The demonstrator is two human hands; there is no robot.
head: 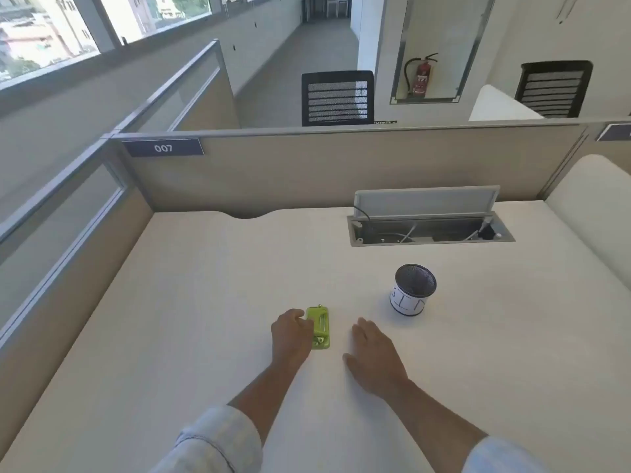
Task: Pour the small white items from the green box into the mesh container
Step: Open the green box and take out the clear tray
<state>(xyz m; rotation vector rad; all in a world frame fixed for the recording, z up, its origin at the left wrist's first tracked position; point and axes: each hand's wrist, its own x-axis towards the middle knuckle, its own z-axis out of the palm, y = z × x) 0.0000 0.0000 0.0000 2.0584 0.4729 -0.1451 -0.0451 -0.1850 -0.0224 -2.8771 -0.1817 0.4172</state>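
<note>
A small flat green box [320, 326] lies on the white desk [205, 302], with pale items faintly visible through its lid. My left hand [292, 336] rests against the box's left side, fingers curled onto its edge. My right hand [374, 356] lies flat on the desk a little to the right of the box, palm down, fingers apart, holding nothing. The black mesh container [413, 290], wrapped in a white paper label, stands upright further right and beyond my right hand; its inside is dark.
An open cable tray [430, 230] with its lid raised is set into the desk behind the mesh container. Beige partition walls [307, 172] close off the back and left. A cushioned white edge [587, 199] runs along the right side.
</note>
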